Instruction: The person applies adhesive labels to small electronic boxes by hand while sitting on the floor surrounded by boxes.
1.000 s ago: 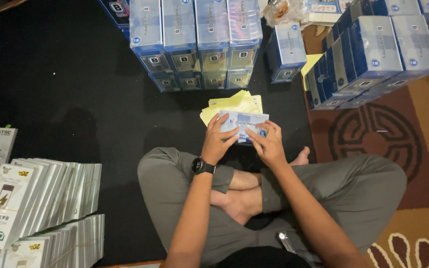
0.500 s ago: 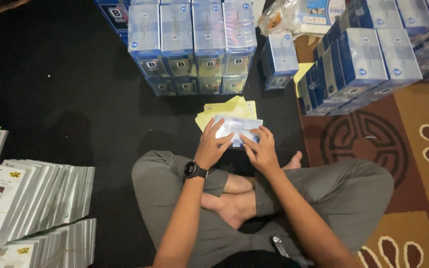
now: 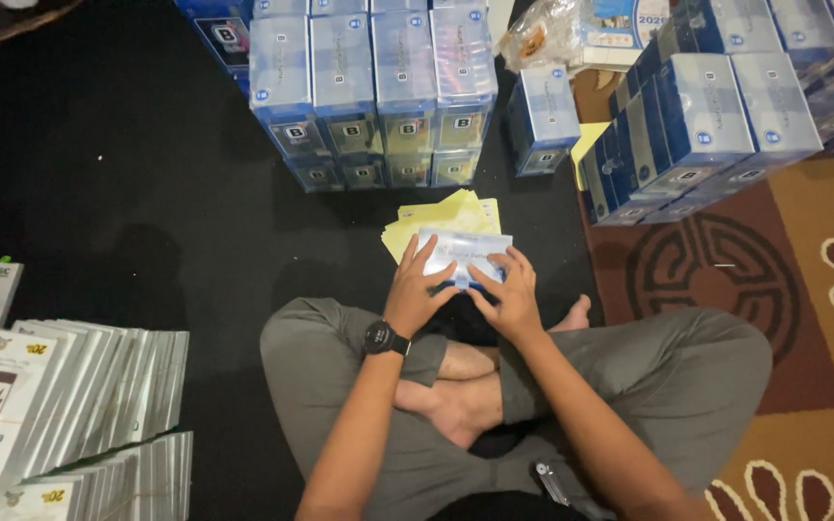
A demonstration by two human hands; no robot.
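Note:
I sit cross-legged on the floor. Both hands hold a small pale blue box (image 3: 465,253) in front of my knees. My left hand (image 3: 419,289), with a black watch on its wrist, grips the box's left side. My right hand (image 3: 504,297) grips its right side from below. Under and behind the box lies a loose pile of yellow paper slips (image 3: 441,220) on the dark mat.
Stacks of blue boxes (image 3: 378,87) stand ahead, and more blue boxes (image 3: 707,116) lean at the right on a patterned rug (image 3: 803,318). Rows of flat white packets (image 3: 69,405) fill the left front. A clear plastic bag (image 3: 547,34) sits at the back.
The box and both hands have stayed at the same spot over the yellow slips; my fingers shifted slightly on the box. The view moved a little.

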